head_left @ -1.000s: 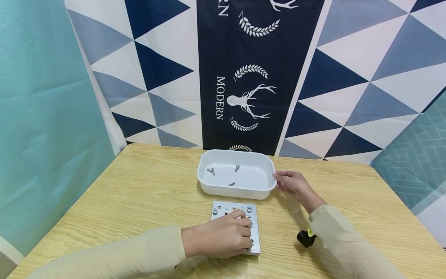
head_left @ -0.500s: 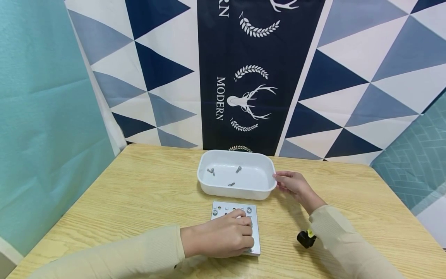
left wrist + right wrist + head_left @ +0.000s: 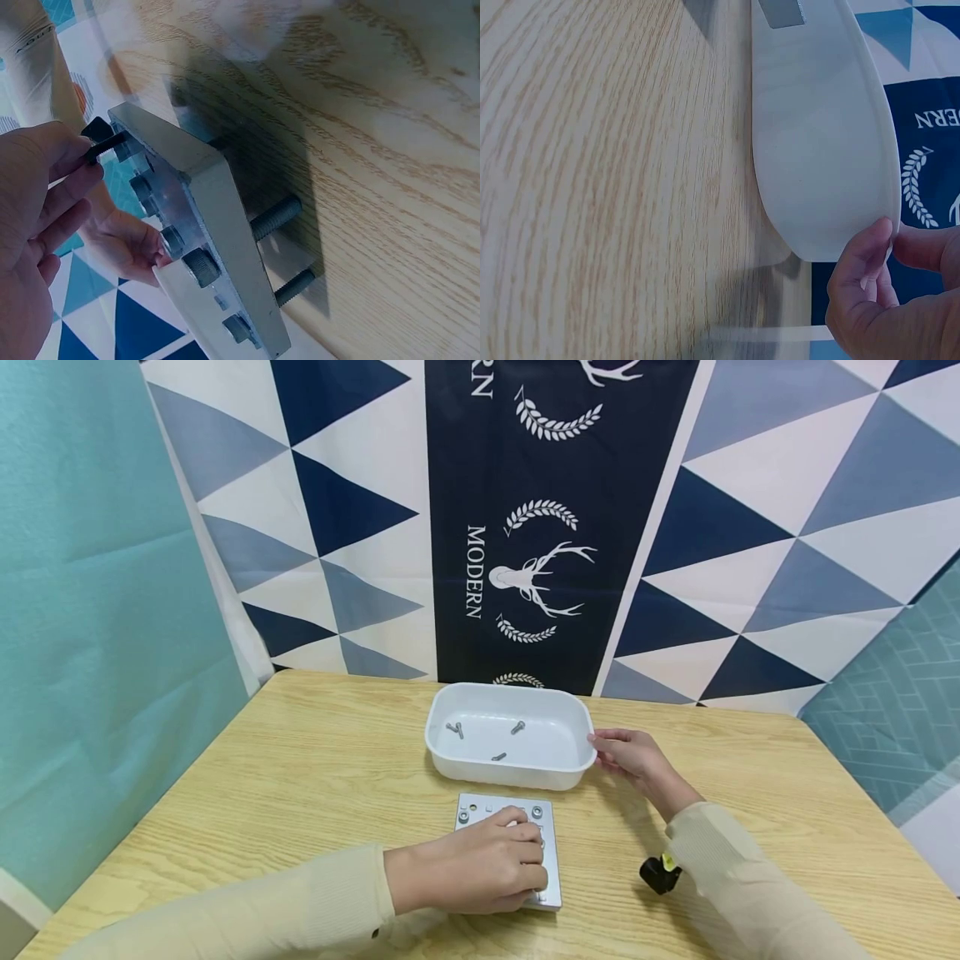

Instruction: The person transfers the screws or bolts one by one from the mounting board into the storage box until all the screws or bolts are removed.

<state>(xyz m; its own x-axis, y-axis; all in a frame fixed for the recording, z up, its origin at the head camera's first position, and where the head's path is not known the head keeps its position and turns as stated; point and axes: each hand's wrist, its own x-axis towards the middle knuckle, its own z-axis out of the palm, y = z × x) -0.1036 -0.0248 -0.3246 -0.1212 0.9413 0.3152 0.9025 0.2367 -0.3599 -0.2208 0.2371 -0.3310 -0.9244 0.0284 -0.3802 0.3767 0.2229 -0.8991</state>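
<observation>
My left hand (image 3: pixel 483 864) reaches over a silver metal plate (image 3: pixel 508 803), hiding much of its top in the head view. Its thumb and fingertips pinch a short dark ridged bolt (image 3: pixel 110 146) at the plate's corner in the left wrist view. Several bolt heads (image 3: pixel 201 268) stand up from the plate, and threaded shanks (image 3: pixel 277 217) stick out beneath it. My right hand (image 3: pixel 637 764) pinches the right rim of a white plastic tray (image 3: pixel 510 774), thumb on one side of the wall and fingers on the other. Loose bolts (image 3: pixel 517 727) lie inside the tray.
A wooden table (image 3: pixel 330 752) bears the tray and plate, with the tray just beyond the plate. A small black object with a yellow patch (image 3: pixel 660 874) is beside the right sleeve. A patterned cloth (image 3: pixel 517 527) hangs behind the table's back edge.
One loose bolt in the tray has shifted slightly right and turned. My left fingers now cover bolt heads on the plate that showed earlier. The right hand stays on the rim.
</observation>
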